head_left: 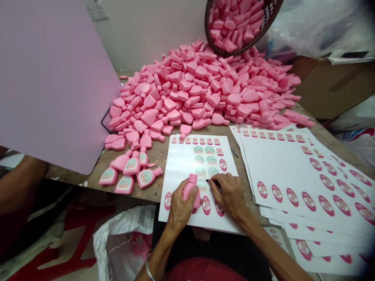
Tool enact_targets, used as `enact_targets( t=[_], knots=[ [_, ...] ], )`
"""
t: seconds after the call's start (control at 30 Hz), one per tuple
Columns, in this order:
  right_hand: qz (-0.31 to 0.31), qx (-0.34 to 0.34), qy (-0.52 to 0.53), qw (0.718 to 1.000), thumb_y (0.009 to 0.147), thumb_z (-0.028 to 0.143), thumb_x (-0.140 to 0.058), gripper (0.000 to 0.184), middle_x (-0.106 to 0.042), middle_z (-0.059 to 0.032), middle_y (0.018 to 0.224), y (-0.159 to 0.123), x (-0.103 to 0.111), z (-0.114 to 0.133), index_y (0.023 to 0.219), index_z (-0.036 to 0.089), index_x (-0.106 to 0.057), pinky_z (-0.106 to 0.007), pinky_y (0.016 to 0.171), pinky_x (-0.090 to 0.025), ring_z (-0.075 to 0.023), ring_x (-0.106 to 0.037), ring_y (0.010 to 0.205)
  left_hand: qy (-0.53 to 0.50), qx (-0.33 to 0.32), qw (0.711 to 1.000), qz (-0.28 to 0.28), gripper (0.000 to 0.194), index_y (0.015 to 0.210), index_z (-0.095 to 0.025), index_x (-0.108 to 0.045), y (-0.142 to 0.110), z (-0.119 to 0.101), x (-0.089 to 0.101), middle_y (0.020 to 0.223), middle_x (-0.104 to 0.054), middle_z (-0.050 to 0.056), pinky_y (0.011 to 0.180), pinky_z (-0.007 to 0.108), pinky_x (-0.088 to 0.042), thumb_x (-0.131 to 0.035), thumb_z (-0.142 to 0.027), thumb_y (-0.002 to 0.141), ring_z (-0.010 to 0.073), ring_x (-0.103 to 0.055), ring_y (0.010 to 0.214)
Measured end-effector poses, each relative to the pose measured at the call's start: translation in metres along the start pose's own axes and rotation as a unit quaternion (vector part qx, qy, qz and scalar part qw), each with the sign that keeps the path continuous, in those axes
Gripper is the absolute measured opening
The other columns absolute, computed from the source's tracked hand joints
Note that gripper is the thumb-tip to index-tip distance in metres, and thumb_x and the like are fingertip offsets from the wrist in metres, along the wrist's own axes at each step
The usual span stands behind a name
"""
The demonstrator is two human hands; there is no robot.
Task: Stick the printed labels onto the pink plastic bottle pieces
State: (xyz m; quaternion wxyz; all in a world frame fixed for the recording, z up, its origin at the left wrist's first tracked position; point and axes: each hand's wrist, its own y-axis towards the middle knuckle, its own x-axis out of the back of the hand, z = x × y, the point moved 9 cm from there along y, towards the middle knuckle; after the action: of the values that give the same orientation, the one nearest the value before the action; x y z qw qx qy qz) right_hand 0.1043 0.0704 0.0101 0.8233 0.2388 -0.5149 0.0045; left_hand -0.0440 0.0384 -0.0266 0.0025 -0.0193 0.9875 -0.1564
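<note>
Left hand (179, 203) is gripping a pink bottle (188, 190) in curled fingers over the label sheet (181, 164) at the front edge of the table (158, 160), right hand (233, 197) is pinching a dark tool (216, 182) by a green label (202, 185), probably working best low and light.

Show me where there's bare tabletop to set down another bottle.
A small patch of tabletop lies between the labelled bottles and the central sticker sheet. A narrow, flecked strip also shows left of those bottles, below the pink board. The bottle pile crowds the back; stacked sheets cover the right.
</note>
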Motion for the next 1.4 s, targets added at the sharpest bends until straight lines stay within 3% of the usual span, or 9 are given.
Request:
enact_targets(
  t=[0.17, 0.3, 0.4, 0.6, 0.83, 1.03, 1.27, 1.4],
  knots=[
    [0.012, -0.009, 0.086, 0.996, 0.087, 0.029, -0.055, 0.014, -0.063, -0.0005, 0.071, 0.001, -0.002, -0.007, 0.076, 0.02, -0.059, -0.032, 0.069, -0.033, -0.0162, -0.054, 0.07, 0.008, -0.007, 1.0, 0.015, 0.039, 0.106, -0.017, -0.053, 0.0, -0.005, -0.001, 0.078, -0.065, 0.003, 0.053, 0.025, -0.052, -0.054, -0.049, 0.083, 0.0192, -0.068, 0.06],
    [-0.005, -0.022, 0.061, 0.998, 0.089, 0.03, -0.052, 0.014, -0.064, -0.0032, 0.077, -0.001, 0.0, -0.009, 0.081, 0.02, -0.059, -0.033, 0.072, -0.034, -0.0182, -0.054, 0.074, 0.019, -0.013, 1.0, 0.014, 0.033, 0.098, -0.019, -0.054, -0.001, -0.01, 0.0, 0.078, -0.067, 0.004, 0.053, 0.025, -0.051, -0.053, -0.049, 0.084, 0.0202, -0.069, 0.062],
    [0.016, -0.015, 0.031, 0.999, 0.09, 0.03, -0.05, 0.016, -0.065, -0.0041, 0.077, -0.001, -0.004, -0.007, 0.081, 0.02, -0.059, -0.035, 0.073, -0.034, -0.019, -0.054, 0.075, 0.022, -0.009, 1.0, 0.015, 0.032, 0.094, -0.02, -0.054, -0.002, -0.011, 0.0, 0.076, -0.067, 0.004, 0.051, 0.025, -0.049, -0.052, -0.05, 0.084, 0.021, -0.069, 0.062],
    [0.037, -0.018, 0.105, 0.994, 0.089, 0.03, -0.051, 0.015, -0.064, -0.0019, 0.075, 0.002, -0.008, -0.01, 0.08, 0.021, -0.059, -0.033, 0.072, -0.036, -0.0172, -0.054, 0.072, 0.028, -0.005, 0.999, 0.018, 0.03, 0.091, -0.021, -0.053, -0.001, -0.012, 0.0, 0.073, -0.066, 0.002, 0.051, 0.024, -0.049, -0.052, -0.05, 0.083, 0.0208, -0.069, 0.061],
    [0.024, -0.021, 0.051, 0.998, 0.089, 0.03, -0.052, 0.014, -0.064, -0.0037, 0.078, 0.001, -0.006, -0.007, 0.082, 0.02, -0.059, -0.036, 0.075, -0.035, -0.0196, -0.054, 0.076, 0.041, -0.01, 0.999, 0.026, 0.029, 0.094, -0.02, -0.051, -0.002, -0.013, -0.001, 0.075, -0.063, 0.002, 0.051, 0.024, -0.049, -0.049, -0.048, 0.086, 0.019, -0.068, 0.058],
    [0.038, -0.021, 0.099, 0.994, 0.089, 0.031, -0.052, 0.014, -0.065, -0.0033, 0.08, 0.003, -0.009, -0.009, 0.082, 0.021, -0.058, -0.034, 0.074, -0.037, -0.018, -0.055, 0.074, 0.029, -0.001, 0.999, 0.026, 0.03, 0.097, -0.02, -0.051, -0.001, -0.012, -0.001, 0.074, -0.064, 0.002, 0.054, 0.025, -0.051, -0.049, -0.048, 0.086, 0.0197, -0.068, 0.06],
    [0.015, -0.026, 0.041, 0.999, 0.083, 0.038, -0.058, 0.018, -0.064, -0.0034, 0.075, 0.004, -0.007, -0.005, 0.081, 0.02, -0.058, -0.035, 0.072, -0.037, -0.0192, -0.056, 0.072, 0.02, -0.006, 0.999, 0.028, 0.034, 0.102, -0.021, -0.052, -0.001, -0.007, 0.0, 0.076, -0.067, 0.003, 0.05, 0.024, -0.049, -0.049, -0.05, 0.086, 0.0209, -0.069, 0.061],
    [-0.005, -0.05, 0.111, 0.993, 0.08, 0.04, -0.062, 0.02, -0.061, -0.0021, 0.071, 0.004, -0.004, -0.008, 0.074, 0.021, -0.056, -0.034, 0.07, -0.042, -0.0175, -0.055, 0.068, 0.01, -0.009, 1.0, 0.021, 0.037, 0.105, -0.021, -0.054, -0.001, -0.006, 0.002, 0.077, -0.068, 0.004, 0.049, 0.025, -0.049, -0.05, -0.052, 0.084, 0.0209, -0.069, 0.059]
  ],
)
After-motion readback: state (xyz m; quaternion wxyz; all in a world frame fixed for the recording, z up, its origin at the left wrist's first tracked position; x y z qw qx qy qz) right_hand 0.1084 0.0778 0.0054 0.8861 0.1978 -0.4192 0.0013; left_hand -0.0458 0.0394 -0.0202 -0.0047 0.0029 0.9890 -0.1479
